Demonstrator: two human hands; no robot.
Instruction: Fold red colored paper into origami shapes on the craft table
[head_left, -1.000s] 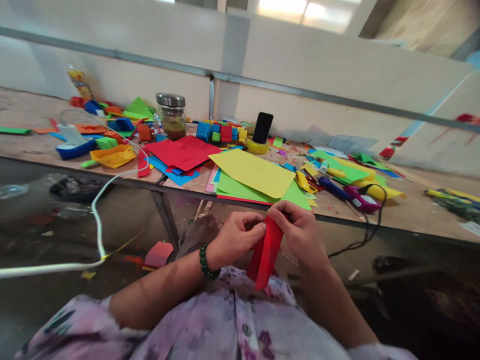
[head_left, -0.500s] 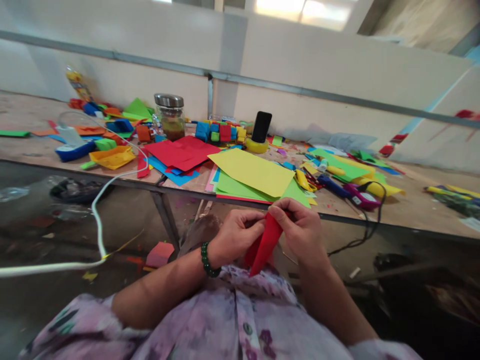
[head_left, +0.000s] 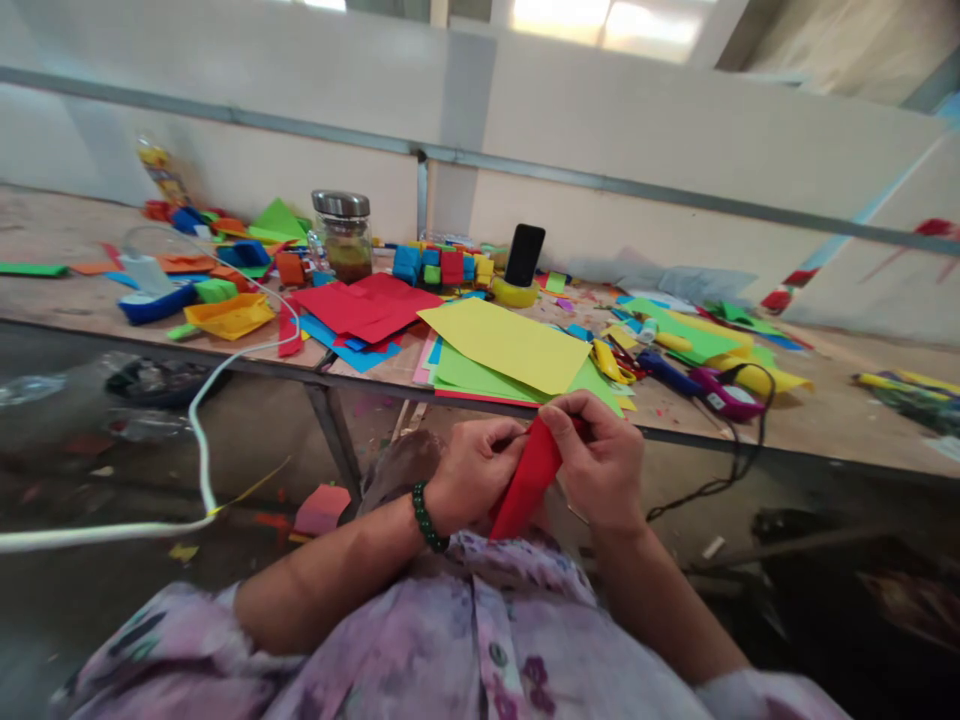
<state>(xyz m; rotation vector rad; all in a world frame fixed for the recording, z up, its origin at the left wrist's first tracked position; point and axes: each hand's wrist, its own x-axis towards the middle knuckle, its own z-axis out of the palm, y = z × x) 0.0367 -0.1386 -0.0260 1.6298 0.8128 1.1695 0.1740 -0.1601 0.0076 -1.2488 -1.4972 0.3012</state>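
Note:
A folded piece of red paper (head_left: pixel 527 482) is held between my two hands, above my lap and just in front of the table edge. My left hand (head_left: pixel 478 474) pinches its left side near the top, a dark green bead bracelet around the wrist. With thumb and fingers, my right hand (head_left: pixel 598 455) grips the upper right corner. The paper hangs down at a slant, and its lower part lies partly behind the left hand. Directly beyond the hands is a stack of coloured sheets with a yellow sheet (head_left: pixel 510 345) on top.
Red sheets (head_left: pixel 367 305) lie left of the stack, with a lidded glass jar (head_left: pixel 342 235) behind them. A phone (head_left: pixel 524 254) stands upright on a yellow roll. Yellow-handled scissors (head_left: pixel 609 362) and a purple device (head_left: pixel 726 394) are at right. A white cable (head_left: pixel 201 450) hangs off the left side.
The red paper has turned slightly in my hands, its lower end swinging left and now showing a broader face. Both hands stay in nearly the same place.

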